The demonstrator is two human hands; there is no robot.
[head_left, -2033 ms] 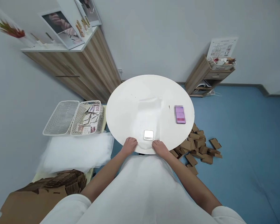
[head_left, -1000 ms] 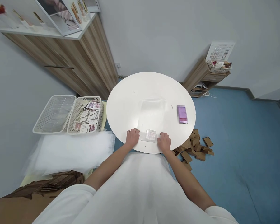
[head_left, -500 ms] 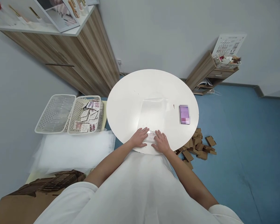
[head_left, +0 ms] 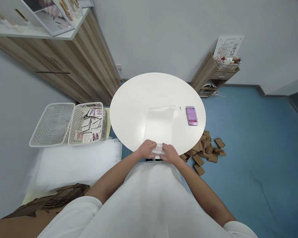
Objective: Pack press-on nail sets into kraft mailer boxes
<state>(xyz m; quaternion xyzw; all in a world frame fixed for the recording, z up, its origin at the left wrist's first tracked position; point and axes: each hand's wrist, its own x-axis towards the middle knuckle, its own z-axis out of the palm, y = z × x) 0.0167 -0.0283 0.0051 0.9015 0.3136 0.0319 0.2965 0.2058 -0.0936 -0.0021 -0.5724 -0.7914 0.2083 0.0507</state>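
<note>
Gripped between left hand [head_left: 148, 148] and right hand [head_left: 170, 153], the packet [head_left: 158, 149] is partly hidden.

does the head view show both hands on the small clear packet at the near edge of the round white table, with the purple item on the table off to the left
Not quite: the head view shows the purple item off to the right. Both hands, left and right, are indeed on the packet at the table's near edge.

At the near edge of the round white table [head_left: 129, 109], the left hand [head_left: 147, 149] and right hand [head_left: 170, 153] grip opposite ends of a small clear packet [head_left: 158, 149]. A translucent sheet [head_left: 160, 120] lies flat just beyond them. The purple item [head_left: 191, 115], its surface blurred, lies near the table's right edge. Past the left edge, a white basket [head_left: 72, 132] holds printed cards [head_left: 95, 121].
</note>
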